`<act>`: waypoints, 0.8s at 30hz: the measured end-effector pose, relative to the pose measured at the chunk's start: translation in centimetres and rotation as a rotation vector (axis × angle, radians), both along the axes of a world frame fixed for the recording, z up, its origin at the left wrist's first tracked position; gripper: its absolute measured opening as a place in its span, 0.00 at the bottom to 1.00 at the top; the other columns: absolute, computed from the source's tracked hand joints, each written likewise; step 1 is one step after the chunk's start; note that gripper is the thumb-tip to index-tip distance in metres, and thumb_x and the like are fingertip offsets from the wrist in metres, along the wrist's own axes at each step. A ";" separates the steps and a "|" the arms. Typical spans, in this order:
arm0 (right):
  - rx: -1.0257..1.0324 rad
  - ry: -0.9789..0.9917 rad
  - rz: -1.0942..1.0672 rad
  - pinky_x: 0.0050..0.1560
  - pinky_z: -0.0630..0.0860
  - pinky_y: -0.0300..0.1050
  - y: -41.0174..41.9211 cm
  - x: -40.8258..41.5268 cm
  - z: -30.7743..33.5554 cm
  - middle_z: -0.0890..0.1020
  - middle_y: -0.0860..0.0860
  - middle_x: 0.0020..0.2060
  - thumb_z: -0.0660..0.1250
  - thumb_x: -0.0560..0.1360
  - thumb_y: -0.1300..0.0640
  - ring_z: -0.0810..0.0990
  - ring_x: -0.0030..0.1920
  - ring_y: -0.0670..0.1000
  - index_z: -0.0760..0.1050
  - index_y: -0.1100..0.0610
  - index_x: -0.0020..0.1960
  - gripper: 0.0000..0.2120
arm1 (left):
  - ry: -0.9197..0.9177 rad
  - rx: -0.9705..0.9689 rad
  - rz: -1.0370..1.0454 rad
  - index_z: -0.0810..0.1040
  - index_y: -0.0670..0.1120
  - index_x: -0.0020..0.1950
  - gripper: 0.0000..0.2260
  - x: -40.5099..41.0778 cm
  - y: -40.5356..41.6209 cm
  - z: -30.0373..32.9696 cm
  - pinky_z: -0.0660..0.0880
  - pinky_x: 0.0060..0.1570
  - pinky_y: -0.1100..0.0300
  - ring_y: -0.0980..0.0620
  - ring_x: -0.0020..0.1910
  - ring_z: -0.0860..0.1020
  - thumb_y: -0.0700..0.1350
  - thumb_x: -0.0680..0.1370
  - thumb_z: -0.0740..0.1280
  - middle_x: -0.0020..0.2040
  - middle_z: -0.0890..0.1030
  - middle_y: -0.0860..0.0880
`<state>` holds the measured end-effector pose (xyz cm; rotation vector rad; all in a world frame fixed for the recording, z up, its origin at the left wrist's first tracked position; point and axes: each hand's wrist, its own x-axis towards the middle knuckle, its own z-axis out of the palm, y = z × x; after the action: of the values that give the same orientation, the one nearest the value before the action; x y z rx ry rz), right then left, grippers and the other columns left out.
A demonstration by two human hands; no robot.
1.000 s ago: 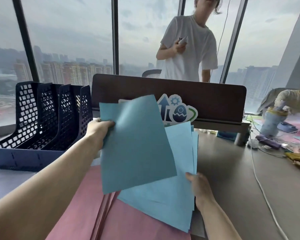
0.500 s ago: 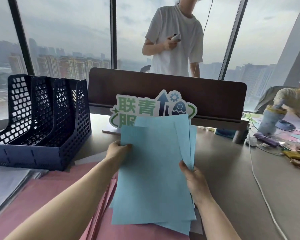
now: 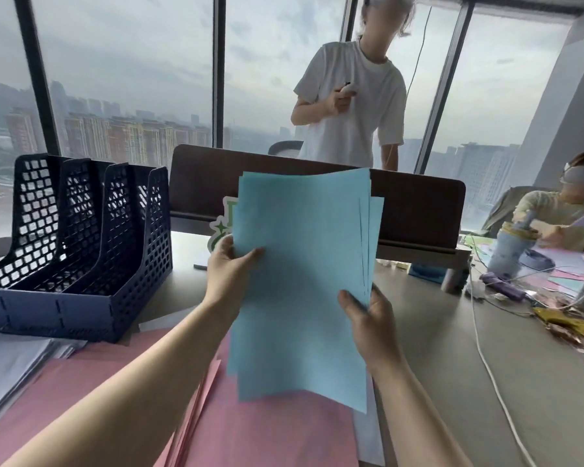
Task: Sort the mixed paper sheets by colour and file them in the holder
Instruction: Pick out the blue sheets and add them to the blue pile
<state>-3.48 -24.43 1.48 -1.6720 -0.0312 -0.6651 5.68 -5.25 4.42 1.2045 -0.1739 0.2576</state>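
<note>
I hold a stack of light blue sheets [image 3: 300, 281] upright above the desk. My left hand [image 3: 230, 271] grips its left edge, thumb on the front. My right hand [image 3: 371, 321] grips the right edge lower down, thumb on the front sheet. The sheets are roughly squared, with a few edges fanned at the right. Pink sheets [image 3: 250, 426] lie flat on the desk beneath them. The dark blue mesh file holder [image 3: 81, 237] stands at the left, and its visible slots hold no paper.
White sheets [image 3: 11, 362] lie at the near left by the holder. A brown desk divider [image 3: 418, 210] runs behind the papers, with a person standing beyond it. At the right, another person, a bottle [image 3: 509, 251], cables and paper scraps crowd the desk.
The blue sheets have been gathered from a loose fan into one stack and lifted upright. My left hand now grips the stack's left edge; the right hand stays on the right edge.
</note>
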 end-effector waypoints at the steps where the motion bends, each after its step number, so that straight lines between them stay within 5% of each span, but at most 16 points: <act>1: -0.019 -0.032 0.008 0.48 0.74 0.28 0.2 -0.1 0.9 0.85 0.37 0.45 0.66 0.77 0.67 0.82 0.48 0.37 0.79 0.48 0.53 0.14 | -0.042 0.006 0.001 0.80 0.47 0.51 0.11 -0.1 0.0 0.5 0.81 0.43 0.55 0.50 0.41 0.82 0.35 0.73 0.73 0.44 0.85 0.47; 8: 0.163 -0.030 -0.086 0.56 0.78 0.46 1.4 -1.0 -2.7 0.86 0.46 0.50 0.70 0.75 0.67 0.84 0.51 0.45 0.78 0.54 0.59 0.15 | -0.017 0.084 -0.138 0.76 0.44 0.57 0.20 -1.0 0.8 -2.8 0.81 0.49 0.47 0.42 0.48 0.83 0.40 0.68 0.76 0.51 0.84 0.42; 15: 0.192 -0.043 -0.100 0.52 0.77 0.40 0.9 -0.3 -2.4 0.85 0.47 0.52 0.68 0.76 0.67 0.84 0.52 0.45 0.76 0.55 0.62 0.16 | 0.087 0.147 -0.251 0.73 0.45 0.63 0.33 -0.8 1.0 -6.0 0.81 0.50 0.51 0.45 0.52 0.83 0.47 0.60 0.79 0.54 0.84 0.44; 21: 0.055 0.064 -0.122 0.53 0.76 0.39 1.2 0.2 -3.2 0.85 0.39 0.48 0.62 0.80 0.66 0.82 0.52 0.42 0.77 0.47 0.56 0.15 | 0.068 0.353 -0.220 0.79 0.46 0.51 0.14 -0.9 1.3 -6.3 0.78 0.47 0.53 0.49 0.44 0.81 0.43 0.66 0.68 0.46 0.84 0.48; 24: -0.040 0.037 -0.205 0.50 0.73 0.38 2.4 0.1 -1.4 0.82 0.37 0.46 0.60 0.80 0.63 0.81 0.50 0.42 0.76 0.46 0.53 0.13 | 0.036 0.400 -0.129 0.80 0.46 0.45 0.09 -0.7 2.6 -5.0 0.80 0.47 0.43 0.50 0.40 0.78 0.43 0.66 0.66 0.42 0.83 0.46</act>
<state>-3.40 -22.06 0.07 -1.7399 0.1570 -0.7911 4.96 -2.68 -0.62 1.5863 -0.2800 0.0888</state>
